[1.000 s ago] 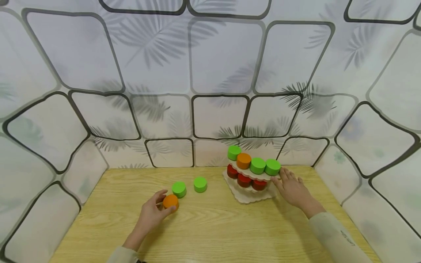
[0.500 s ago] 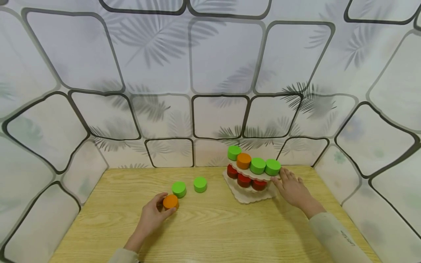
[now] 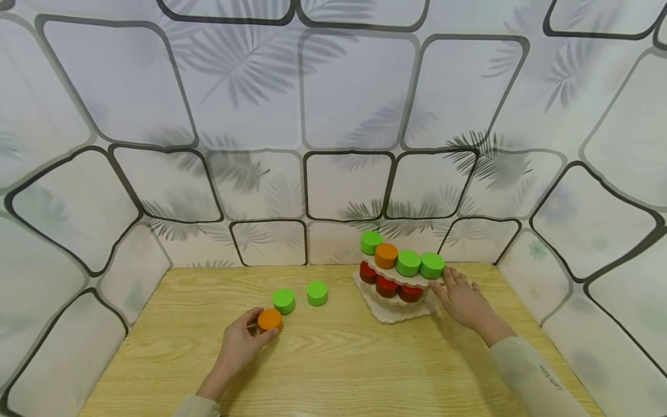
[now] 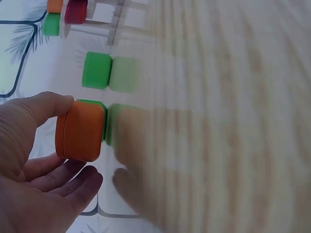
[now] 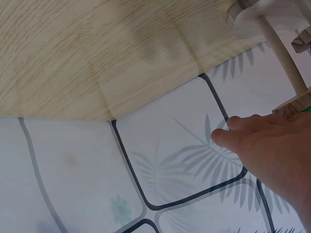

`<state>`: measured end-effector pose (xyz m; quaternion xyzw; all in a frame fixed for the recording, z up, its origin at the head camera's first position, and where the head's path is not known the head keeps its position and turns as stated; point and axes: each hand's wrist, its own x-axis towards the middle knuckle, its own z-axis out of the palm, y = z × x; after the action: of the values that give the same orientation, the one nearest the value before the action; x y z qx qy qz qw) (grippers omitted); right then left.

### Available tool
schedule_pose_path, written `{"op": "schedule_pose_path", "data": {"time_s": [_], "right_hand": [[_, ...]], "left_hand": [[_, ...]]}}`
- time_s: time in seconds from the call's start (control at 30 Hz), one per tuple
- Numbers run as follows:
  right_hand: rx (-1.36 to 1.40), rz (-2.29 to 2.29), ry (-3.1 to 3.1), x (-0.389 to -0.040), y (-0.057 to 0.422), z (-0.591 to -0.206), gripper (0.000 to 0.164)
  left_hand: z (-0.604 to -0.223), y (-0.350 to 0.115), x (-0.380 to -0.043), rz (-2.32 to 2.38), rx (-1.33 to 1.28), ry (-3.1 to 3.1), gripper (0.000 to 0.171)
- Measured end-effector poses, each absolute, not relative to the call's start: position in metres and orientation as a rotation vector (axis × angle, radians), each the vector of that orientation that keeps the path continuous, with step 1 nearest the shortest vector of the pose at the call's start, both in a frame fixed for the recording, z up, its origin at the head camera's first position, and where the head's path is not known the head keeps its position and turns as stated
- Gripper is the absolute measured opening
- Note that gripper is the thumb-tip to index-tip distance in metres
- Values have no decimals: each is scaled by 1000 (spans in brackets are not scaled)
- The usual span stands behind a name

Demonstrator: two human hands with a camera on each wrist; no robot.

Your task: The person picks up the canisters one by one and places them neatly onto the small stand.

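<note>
A squat orange cylinder (image 3: 270,320) with a seam near one end stands between the thumb and fingers of my left hand (image 3: 238,341), which pinches its sides. In the left wrist view the thumb presses one side of the orange cylinder (image 4: 80,131), and several fingers curl below it. Right behind it is a green cylinder (image 3: 283,300); a second green cylinder (image 3: 317,293) stands to the right. My right hand (image 3: 464,298) touches the right end of a tiered wooden stand (image 3: 388,314) with extended fingers. In the right wrist view the same hand (image 5: 277,145) holds nothing.
On the stand's upper tier sit several cylinders, green (image 3: 409,263) and orange (image 3: 386,255). Dark red cylinders (image 3: 387,285) fill the tier below. Patterned white walls (image 3: 354,185) enclose the wooden table (image 3: 323,370) at the back and both sides.
The left hand's fingers have drawn in slightly around the orange cylinder, which stays in nearly the same spot. My right hand and the stand have not moved.
</note>
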<state>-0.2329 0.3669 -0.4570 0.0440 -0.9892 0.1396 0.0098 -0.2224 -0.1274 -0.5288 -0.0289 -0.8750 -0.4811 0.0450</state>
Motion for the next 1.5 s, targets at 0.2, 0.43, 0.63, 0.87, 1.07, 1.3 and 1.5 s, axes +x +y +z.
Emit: {"op": "schedule_pose_path", "data": {"time_s": [0.2, 0.43, 0.63, 0.87, 1.07, 1.3, 1.5], "right_hand": [[134, 421, -3092, -233, 367, -456, 81], [131, 419, -3091, -235, 368, -457, 81], [134, 427, -3092, -234, 367, -457, 82], [124, 424, -3095, -234, 367, -458, 83], [117, 447, -3094, -233, 368, -458, 83], [117, 457, -3088, -230, 367, -456, 82], [112, 471, -3092, -230, 366, -455, 82]], "left_hand": [[-521, -116, -222, -1479, -148, -2596, 58], [-518, -96, -222, -1510, -218, -2544, 54], [-521, -84, -223, -1557, -256, -2553, 54], [-519, -71, -224, -1600, -328, -2551, 56], [-522, -53, -225, -1671, -427, -2538, 52], [-525, -29, -225, -1674, -563, -2532, 57], [-525, -8, -226, -1689, -633, -2533, 60]]}}
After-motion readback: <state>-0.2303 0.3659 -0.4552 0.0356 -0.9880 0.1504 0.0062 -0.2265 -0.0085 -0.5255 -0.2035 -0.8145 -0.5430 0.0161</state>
